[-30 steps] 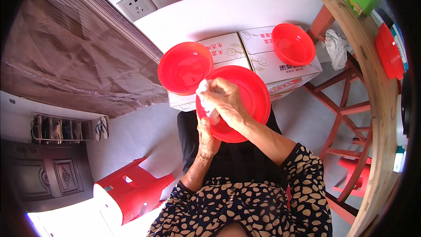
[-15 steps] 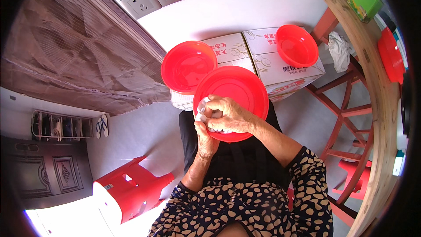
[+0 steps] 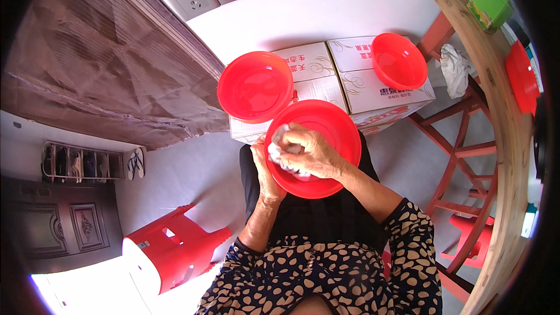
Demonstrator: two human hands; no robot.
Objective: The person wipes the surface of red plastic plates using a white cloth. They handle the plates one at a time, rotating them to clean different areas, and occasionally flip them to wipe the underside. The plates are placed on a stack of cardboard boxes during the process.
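Note:
A red plastic basin (image 3: 337, 126) rests over my lap. My left hand (image 3: 268, 176) is wrapped against its left outer side, fingers up along the rim. Inside the basin, my right hand (image 3: 313, 153) has its fingers bent together over a cluster of small white lumpy pieces (image 3: 296, 171). Some of these lie on the basin's near-left bottom. A whitish piece (image 3: 279, 136) shows at my right fingertips; its kind is too small and bright to tell.
Cardboard boxes (image 3: 318, 90) ahead bear a red basin (image 3: 255, 88) at left and a smaller one (image 3: 399, 61) at right. A red plastic stool (image 3: 172, 248) lies tipped at left. A wooden counter (image 3: 501, 99) on red-brown legs runs along the right.
My left hand has slid from the white pieces at the rim to the basin's outer left side. The basin has shifted slightly nearer, and my right hand is lower inside it.

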